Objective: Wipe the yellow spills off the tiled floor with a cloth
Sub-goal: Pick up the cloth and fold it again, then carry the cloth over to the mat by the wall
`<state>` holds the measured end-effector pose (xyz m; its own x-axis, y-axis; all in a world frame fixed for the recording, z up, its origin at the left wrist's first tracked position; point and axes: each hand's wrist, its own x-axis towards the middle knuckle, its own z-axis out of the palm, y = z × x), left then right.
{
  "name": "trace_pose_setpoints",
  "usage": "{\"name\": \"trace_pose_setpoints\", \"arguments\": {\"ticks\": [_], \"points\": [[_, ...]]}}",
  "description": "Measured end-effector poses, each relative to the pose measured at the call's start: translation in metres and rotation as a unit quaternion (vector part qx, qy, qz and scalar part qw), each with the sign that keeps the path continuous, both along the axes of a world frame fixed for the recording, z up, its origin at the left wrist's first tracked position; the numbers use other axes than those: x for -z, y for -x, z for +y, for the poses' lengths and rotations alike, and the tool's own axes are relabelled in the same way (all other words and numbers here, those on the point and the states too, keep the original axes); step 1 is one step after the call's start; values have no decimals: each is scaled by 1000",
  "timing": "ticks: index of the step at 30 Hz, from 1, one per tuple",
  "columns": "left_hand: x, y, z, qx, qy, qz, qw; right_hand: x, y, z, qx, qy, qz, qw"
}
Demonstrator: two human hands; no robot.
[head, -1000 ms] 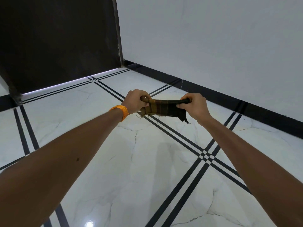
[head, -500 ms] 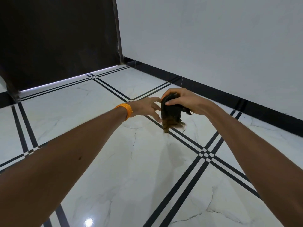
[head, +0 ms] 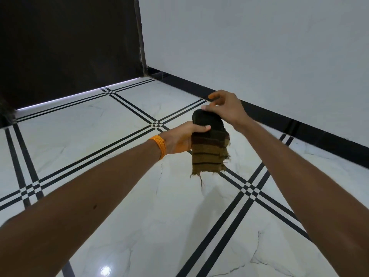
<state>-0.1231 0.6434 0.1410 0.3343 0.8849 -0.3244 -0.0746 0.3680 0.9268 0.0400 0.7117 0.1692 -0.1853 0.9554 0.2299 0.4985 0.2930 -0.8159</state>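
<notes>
Cloth (head: 208, 148) has changed hands since half a second ago: back then my right hand had it bunched up and my left fingers were only reaching in, and now my left hand (head: 180, 139) has the grip, closed on the cloth's upper left edge with the thumb lying across its front. A second ago it was stretched sideways between both fists; now its long axis runs up and down. The dark folded end points up, toward my right hand (head: 224, 108), and the frayed olive end points down at the tiled floor (head: 119, 196), loose threads dangling off the bottom hem. It hangs in the air, well clear of the tiles, over the spot where the black inlay lines (head: 247, 189) cross. My right hand has let go its bunching hold: fingers spread and loose, fingertips just touching the cloth's top fold, not clamped on it. Orange band (head: 159, 146) sits on my left wrist. Black skirting (head: 299, 128) runs along the white wall behind.
</notes>
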Motion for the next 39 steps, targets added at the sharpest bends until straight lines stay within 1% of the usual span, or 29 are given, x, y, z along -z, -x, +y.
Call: {"name": "trace_pose_setpoints", "arguments": {"ticks": [1, 2, 3, 4, 5, 6, 7, 9, 13, 15, 17, 19, 22, 24, 25, 29, 32, 33, 34, 36, 39], "points": [[0, 0, 3, -26, 1, -18, 999, 10, 2, 0, 45, 19, 37, 998], [0, 1, 7, -52, 2, -31, 998, 19, 3, -3, 70, 72, 70, 993], [0, 2, 11, -78, 4, -39, 996, 27, 4, -4, 64, 150, 100, 981], [-1, 3, 14, -101, 8, -47, 994, 34, 5, -7, 35, 237, 132, 962], [-1, 3, 16, -121, 10, -54, 991, 40, 6, -9, -3, 310, 173, 935], [0, 4, 20, -138, 18, -61, 988, 46, 6, -10, -42, 362, 214, 906], [-1, 3, 23, -144, 28, -64, 987, 52, 6, -10, -75, 388, 243, 886], [-6, 3, 26, -138, 55, -57, 987, 62, 7, -9, -99, 412, 269, 865], [-23, 9, 25, -90, 105, -34, 990, 59, 7, -13, -102, 457, 309, 828], [-33, 9, 15, -70, 114, -27, 991, 49, 3, -20, -95, 447, 314, 832], [-54, 7, 5, -70, 112, -13, 991, 22, -2, -30, -86, 434, 309, 842], [-79, 2, -4, -95, 89, 54, 990, -12, -8, -41, -67, 419, 313, 850], [-120, -13, -19, -148, 25, 186, 971, -71, -14, -60, -30, 399, 299, 866], [-158, -26, -34, -131, -39, 259, 956, -121, -22, -75, -4, 396, 285, 873], [-178, -32, -44, -121, -62, 272, 953, -146, -27, -83, 9, 396, 285, 873], [-297, -52, -71, -82, -60, 260, 960, -279, -58, -118, 64, 406, 315, 856], [-384, -69, -89, -62, -104, 274, 954, -374, -84, -150, 98, 407, 343, 841], [-418, -79, -99, -57, -130, 290, 947, -411, -96, -166, 113, 407, 347, 837], [-438, -83, -106, -59, -169, 323, 929, -431, -102, -177, 119, 405, 353, 835], [-495, -103, -130, -46, -249, 378, 891, -493, -127, -214, 153, 400, 365, 827], [-564, -131, -163, -29, -330, 435, 837, -570, -161, -268, 184, 383, 386, 819]]}}
